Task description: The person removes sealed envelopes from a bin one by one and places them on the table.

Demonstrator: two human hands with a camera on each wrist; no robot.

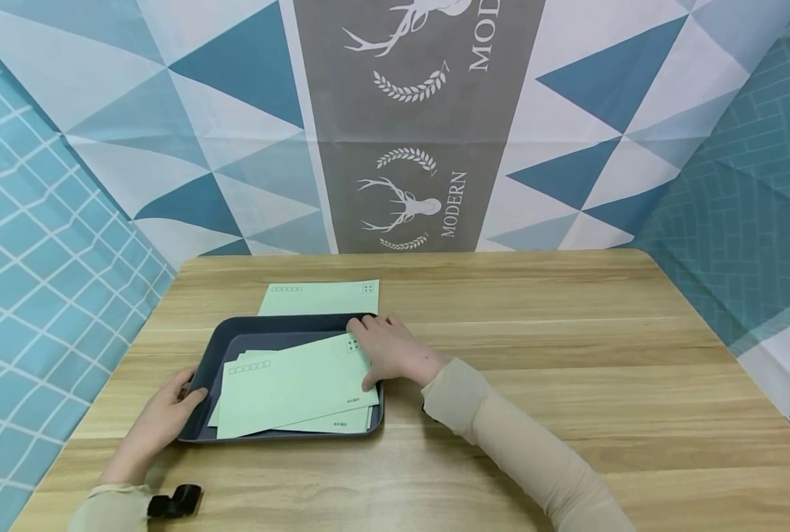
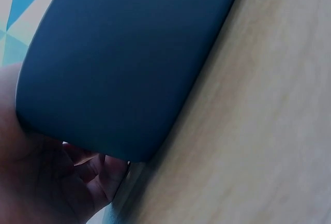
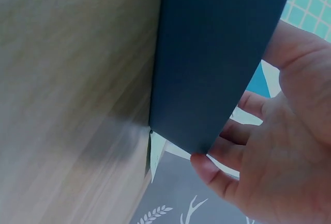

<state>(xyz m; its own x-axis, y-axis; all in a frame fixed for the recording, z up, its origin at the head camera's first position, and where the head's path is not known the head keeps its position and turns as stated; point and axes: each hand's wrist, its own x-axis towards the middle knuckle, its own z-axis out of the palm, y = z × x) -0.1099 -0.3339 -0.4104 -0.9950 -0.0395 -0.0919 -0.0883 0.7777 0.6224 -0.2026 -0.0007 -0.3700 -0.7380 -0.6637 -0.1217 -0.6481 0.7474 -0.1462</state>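
Note:
A dark blue tray [image 1: 202, 431] lies on the wooden table, holding a small pile of pale green envelopes [image 1: 295, 388]. The top envelope lies askew over the others. At the tray's left end, my left hand [image 1: 162, 414] grips the wall, its thumb over the rim. My right hand [image 1: 395, 355] spans the far right corner, fingers around the rim and thumb down by the top envelope's right edge. In the right wrist view, the tray's outer wall [image 3: 217, 53] hides part of the thumb and fingers. The left wrist view shows the left fingers [image 2: 90, 175] at the tray's corner.
Another pale green envelope [image 1: 321, 297] lies behind the tray, partly covered by its far edge. The wooden table [image 1: 534, 332] extends to the right. Patterned cloth [image 1: 242, 148] hangs behind the table and along both sides.

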